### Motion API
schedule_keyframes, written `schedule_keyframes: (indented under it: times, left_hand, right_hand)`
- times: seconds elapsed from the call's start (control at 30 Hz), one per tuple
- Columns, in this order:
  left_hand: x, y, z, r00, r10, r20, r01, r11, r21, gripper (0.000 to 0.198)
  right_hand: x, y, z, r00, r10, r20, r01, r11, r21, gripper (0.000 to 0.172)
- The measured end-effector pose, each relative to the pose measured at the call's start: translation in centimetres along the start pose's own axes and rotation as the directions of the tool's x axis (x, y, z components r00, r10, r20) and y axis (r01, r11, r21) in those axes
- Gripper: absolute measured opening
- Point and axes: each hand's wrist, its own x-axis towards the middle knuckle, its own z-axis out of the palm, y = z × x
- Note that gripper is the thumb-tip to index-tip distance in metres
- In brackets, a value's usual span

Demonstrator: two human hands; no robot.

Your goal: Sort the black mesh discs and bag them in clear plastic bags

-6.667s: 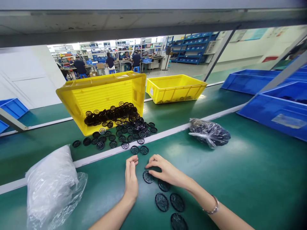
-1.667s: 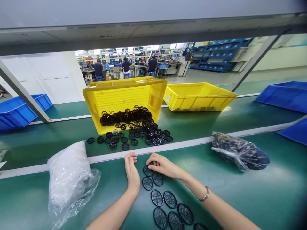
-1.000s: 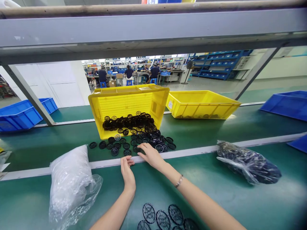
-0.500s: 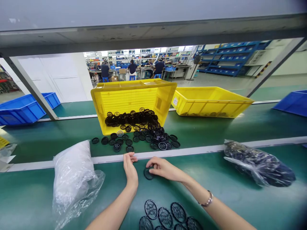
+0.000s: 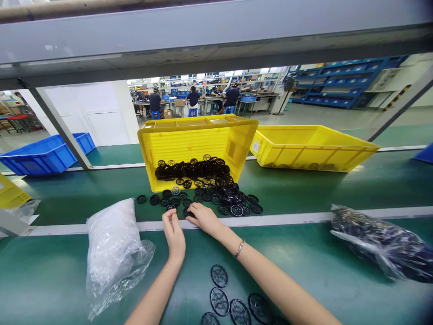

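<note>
My left hand (image 5: 174,237) is at the white strip, its fingers loosely curved and no part visible in it. Its fingertips are close to a black spoked disc (image 5: 171,207) that lies flat. To its right, my right hand (image 5: 205,219) reaches over the strip with bent fingers on the edge of another dark disc (image 5: 186,211), which they partly cover. Behind the hands, many more black discs (image 5: 233,198) spill from a tipped yellow bin (image 5: 199,144). Several spoked discs (image 5: 219,301) lie spread on the green surface nearer me, some cut off by the frame.
On the left lies a clear bag of white material (image 5: 115,239); on the right, a bag of dark parts (image 5: 379,239). A second yellow bin (image 5: 314,146) and a blue bin (image 5: 43,155) stand farther back. A shelf beam (image 5: 216,40) crosses overhead. Several people sit in the background.
My right hand has moved away from me to the loose discs, leaving the disc it held above the near group. My left hand has shifted slightly left and forward. The camera view has shifted.
</note>
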Motion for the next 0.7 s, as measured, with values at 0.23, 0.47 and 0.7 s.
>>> schedule_keyframes:
  times: [0.23, 0.47, 0.7]
  left_hand:
    - [3.8, -2.7, -1.6, 0.942, 0.235, 0.242, -0.321, 0.845, 0.429, 0.037]
    - [3.5, -3.5, -1.5, 0.937, 0.190, 0.293, -0.318, 0.814, 0.486, 0.042]
    - [3.6, -2.0, -2.0, 0.945, 0.223, 0.238, -0.303, 0.871, 0.387, 0.034]
  right_hand:
    - [-2.5, 0.6, -1.3, 0.986, 0.151, 0.071, -0.159, 0.978, 0.134, 0.030]
    - [-7.3, -0.1, -2.8, 0.951, 0.071, 0.301, -0.157, 0.950, 0.269, 0.026]
    - [-9.2, 0.0, -3.1, 0.948, 0.072, 0.309, -0.198, 0.896, 0.398, 0.020]
